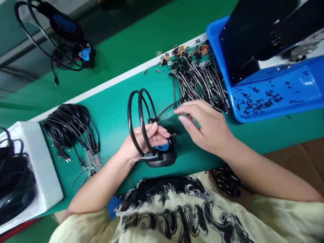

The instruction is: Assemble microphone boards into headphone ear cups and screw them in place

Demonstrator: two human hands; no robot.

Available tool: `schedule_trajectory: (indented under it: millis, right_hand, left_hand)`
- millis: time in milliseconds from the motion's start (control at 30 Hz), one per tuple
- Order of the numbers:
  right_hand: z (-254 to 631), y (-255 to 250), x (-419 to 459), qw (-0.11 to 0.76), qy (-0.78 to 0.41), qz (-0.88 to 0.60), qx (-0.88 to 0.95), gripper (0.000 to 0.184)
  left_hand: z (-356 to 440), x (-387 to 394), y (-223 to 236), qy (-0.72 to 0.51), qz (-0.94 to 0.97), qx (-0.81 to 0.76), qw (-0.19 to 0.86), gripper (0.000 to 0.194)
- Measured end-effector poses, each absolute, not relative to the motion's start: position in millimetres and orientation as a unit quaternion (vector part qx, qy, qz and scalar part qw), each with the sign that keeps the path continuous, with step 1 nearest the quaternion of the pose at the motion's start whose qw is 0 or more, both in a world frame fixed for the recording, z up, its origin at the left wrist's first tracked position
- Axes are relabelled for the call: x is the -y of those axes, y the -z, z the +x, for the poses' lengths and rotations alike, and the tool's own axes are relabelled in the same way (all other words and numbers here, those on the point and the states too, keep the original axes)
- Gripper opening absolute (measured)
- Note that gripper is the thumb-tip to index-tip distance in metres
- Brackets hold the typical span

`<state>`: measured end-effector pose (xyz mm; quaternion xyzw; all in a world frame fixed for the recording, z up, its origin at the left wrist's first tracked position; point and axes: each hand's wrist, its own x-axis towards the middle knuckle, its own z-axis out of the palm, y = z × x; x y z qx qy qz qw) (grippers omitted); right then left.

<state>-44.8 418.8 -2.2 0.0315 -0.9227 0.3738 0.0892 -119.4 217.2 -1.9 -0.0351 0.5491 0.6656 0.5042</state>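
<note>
A headset (162, 160) with a double black headband and a blue-centred ear cup rests low over the green bench. My left hand (152, 135) reaches through its headband loops, thumb pressed near a small black fitting (153, 120) from which a thin dark microphone boom (165, 109) runs right. Close to that boom's far end is my right hand (205, 125), its thumb and index finger slightly apart with nothing visible between them. Beyond it lies a pile of similar booms (197, 81) with small circuit boards. Part of the ear cup is hidden by my left fingers.
A blue tray (243, 118) of tiny black pieces stands right, under a black machine (243, 40). Bundled black cables (68, 125) lie left, beside a white foam box (50, 168) holding headsets. Another headset (63, 27) sits past the bench's far edge.
</note>
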Motion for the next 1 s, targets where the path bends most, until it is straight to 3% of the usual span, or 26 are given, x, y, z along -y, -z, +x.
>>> schedule_trajectory:
  millis: [167,367,500,600,733,900,1000]
  right_hand:
    - [-22.6,9.1,-414.1,-0.117,-0.557,-0.034,0.821,0.012]
    - [-9.7,30.2,-404.9,-0.118,-0.673,-0.131,0.719,0.015]
    - [-1.1,29.7,-402.9,-0.106,-0.66,-0.142,0.73,0.018]
    - [1.5,26.4,-400.8,-0.106,-0.633,-0.137,0.755,0.021]
    - [0.2,23.2,-396.7,-0.061,-0.58,-0.114,0.804,0.02]
    - [-0.9,21.3,-394.0,-0.001,-0.535,-0.087,0.84,0.018]
    - [-1.0,22.3,-393.3,-0.003,-0.548,-0.108,0.83,0.016]
  left_hand:
    - [-122.3,-227.7,1.6,-0.687,-0.019,-0.514,0.513,0.034]
    - [-122.7,-227.0,7.9,-0.611,0.091,-0.634,0.466,0.045]
    - [-126.1,-216.6,2.0,-0.394,0.254,-0.85,0.239,0.038]
    - [-128.5,-212.5,-2.1,-0.314,0.343,-0.876,0.123,0.033]
    - [-128.5,-214.4,3.0,-0.397,0.442,-0.786,0.173,0.024]
    - [-122.3,-217.2,12.1,-0.426,0.414,-0.709,0.38,0.047]
    - [-114.6,-214.1,13.2,-0.456,0.351,-0.723,0.382,0.041]
